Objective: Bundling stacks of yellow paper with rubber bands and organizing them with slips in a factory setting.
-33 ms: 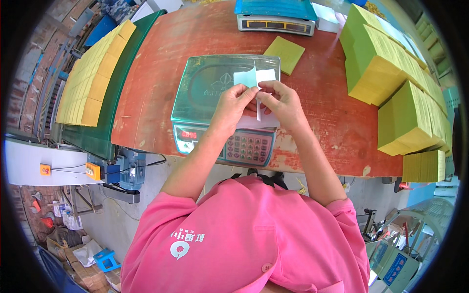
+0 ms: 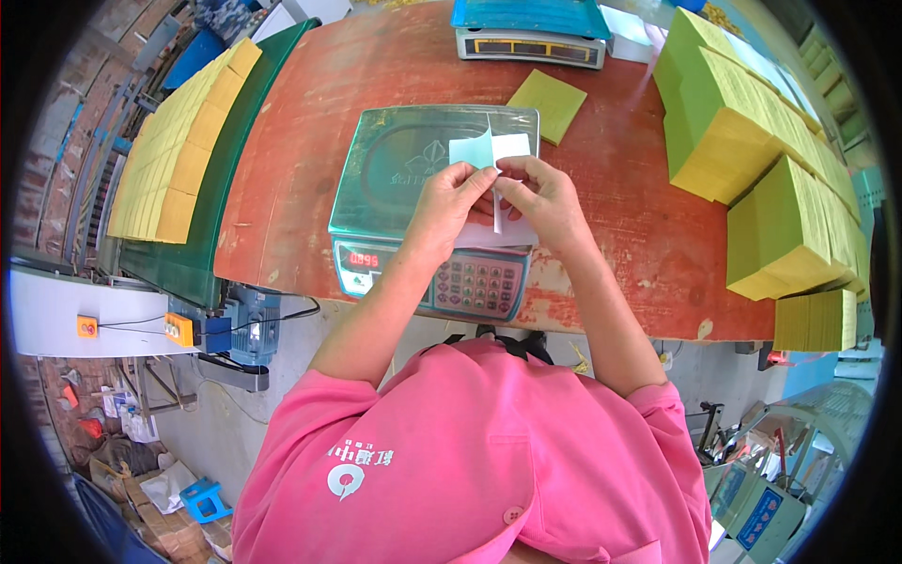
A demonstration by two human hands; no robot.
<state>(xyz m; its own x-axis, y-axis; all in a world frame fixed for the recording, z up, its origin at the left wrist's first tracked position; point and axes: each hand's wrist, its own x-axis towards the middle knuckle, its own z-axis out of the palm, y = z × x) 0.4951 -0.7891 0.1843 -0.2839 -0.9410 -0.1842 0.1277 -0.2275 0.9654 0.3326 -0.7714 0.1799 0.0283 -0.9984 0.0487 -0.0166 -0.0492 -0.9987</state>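
Over a digital scale (image 2: 376,202) with a clear cover, my left hand (image 2: 449,205) and my right hand (image 2: 548,202) meet, thumbs and fingertips pinched on small paper slips (image 2: 469,151). The slips look pale green on the left and white on the right, with an edge standing up between them. A narrow white strip of the paper hangs below my fingertips. Some of my fingers and the lower part of the slips are hidden behind my hands. The scale's red display and keypad face me at its near side.
The scale stands on a worn red table (image 2: 291,169). A yellow paper stack (image 2: 548,105) lies behind it, near a second, blue-topped scale (image 2: 531,47). Tall yellow stacks (image 2: 723,141) line the right side. More yellow stacks (image 2: 178,155) sit on a green belt (image 2: 268,103) at the left.
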